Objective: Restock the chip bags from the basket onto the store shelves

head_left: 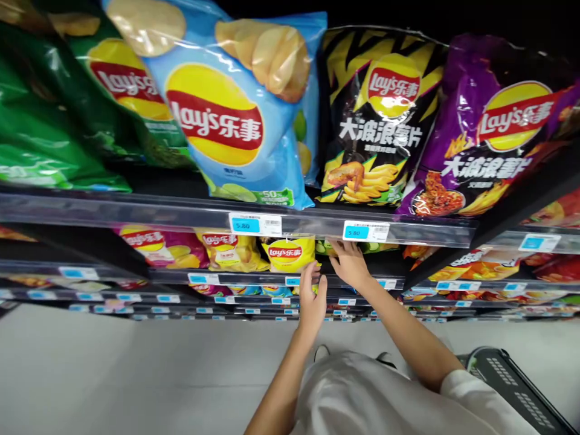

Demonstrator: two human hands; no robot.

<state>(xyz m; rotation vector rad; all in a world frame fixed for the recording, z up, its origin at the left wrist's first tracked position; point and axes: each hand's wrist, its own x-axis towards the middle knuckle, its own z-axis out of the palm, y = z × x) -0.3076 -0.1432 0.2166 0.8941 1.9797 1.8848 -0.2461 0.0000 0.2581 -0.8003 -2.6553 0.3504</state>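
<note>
Two hands up at the lower shelf (254, 278)! My left hand (312, 300) is partly open, fingers right at the yellow Lay's bag (287, 254), though I can't tell if they've got hold. My right hand (350, 263) is open beside that bag, holding nothing, just under a price label (366, 231).

Lay's chip bags (226, 115) stand on the upper shelf (136, 208), more bags (287, 252) on the shelf beneath (254, 279).

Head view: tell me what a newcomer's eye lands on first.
Big Lay's bags fill the top shelf: a blue bag at centre, a black one and a purple one to its right. Below them, the left hand and right hand reach beside a small yellow Lay's bag on the lower shelf.
</note>
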